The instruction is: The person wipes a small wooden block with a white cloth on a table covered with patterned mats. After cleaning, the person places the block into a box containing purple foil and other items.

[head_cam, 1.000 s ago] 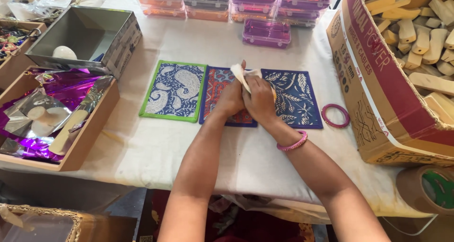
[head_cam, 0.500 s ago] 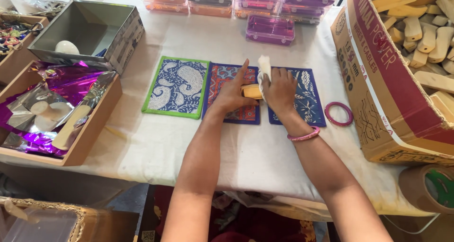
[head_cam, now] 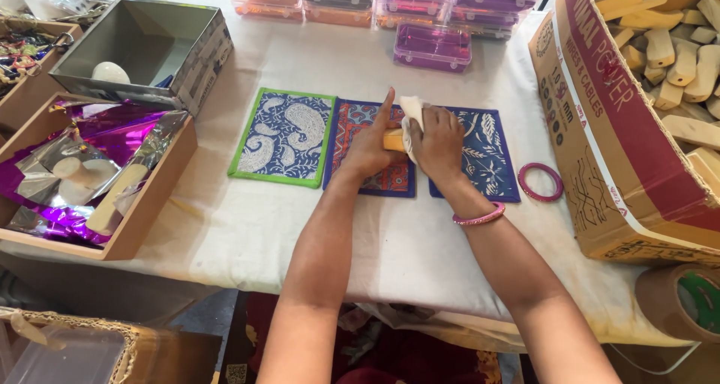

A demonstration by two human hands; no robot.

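Cardboard at the near left corner is cut off by the frame, its contents unreadable; a roll of brown tape at the near right is likewise clipped. Farther in, a white cloth covers the table; on it, at the left, a shallow wooden tray holds crumpled purple and silver foil and pale wooden pieces whose shapes are hard to make out. At mid-table three printed fabric mats lie side by side: a green-edged blue one, a red and blue one and a dark blue one. The left hand lies over the red mat, fingers curled round a small yellow wooden block, forefinger stretched forward; the right hand, a pink bangle at its wrist, is closed on a white cloth pressed against that block; how much of the block is hidden beneath the cloth cannot be told. A loose pink bangle lies just beside the dark blue mat. At the right a large cardboard box, partly cut off, is full of wooden blocks. Behind the tray a grey metal box contains a white rounded thing. Farthest away, purple and orange plastic cases stand in stacks, their contents unclear.
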